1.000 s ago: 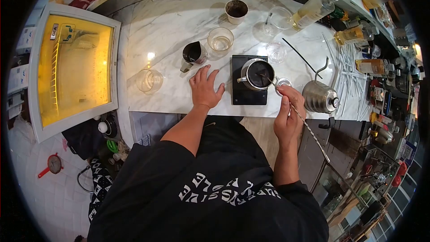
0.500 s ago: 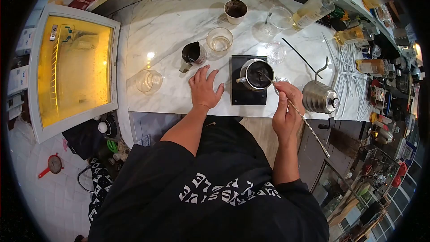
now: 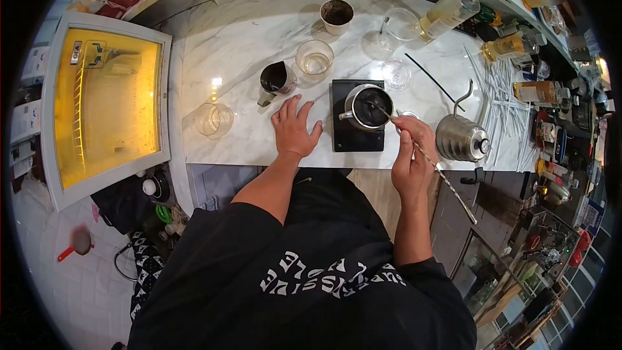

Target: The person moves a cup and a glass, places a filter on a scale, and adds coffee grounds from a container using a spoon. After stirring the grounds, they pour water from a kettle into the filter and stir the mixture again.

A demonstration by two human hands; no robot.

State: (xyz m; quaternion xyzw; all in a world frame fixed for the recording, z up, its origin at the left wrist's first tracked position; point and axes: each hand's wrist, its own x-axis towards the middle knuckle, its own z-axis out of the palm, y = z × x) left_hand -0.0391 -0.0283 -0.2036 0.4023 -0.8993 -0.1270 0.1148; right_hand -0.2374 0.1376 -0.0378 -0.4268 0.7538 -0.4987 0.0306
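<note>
My right hand (image 3: 413,155) is closed round a twisted metal bar spoon (image 3: 447,185), whose tip is in the dark liquid of a steel cup (image 3: 350,100). The cup stands on a black scale (image 3: 345,137). My left hand (image 3: 296,128) rests on the marble counter (image 3: 253,149), fingers spread, holding nothing. Just beyond its fingertips is a small pitcher (image 3: 289,80) with dark contents. An empty-looking glass (image 3: 315,59) stands behind the pitcher, and another glass (image 3: 214,120) is to the left.
A gooseneck kettle (image 3: 457,137) stands right of my right hand, near white straws (image 3: 505,116) and a black stick (image 3: 434,81). At the back are a paper cup (image 3: 337,16), a glass mug (image 3: 400,27) and bottles (image 3: 450,11). A glass-doored fridge (image 3: 110,104) is left.
The spoon and my right hand have shifted very slightly at the cup. The whole view has moved a little, and my left hand stays in place on the counter.
</note>
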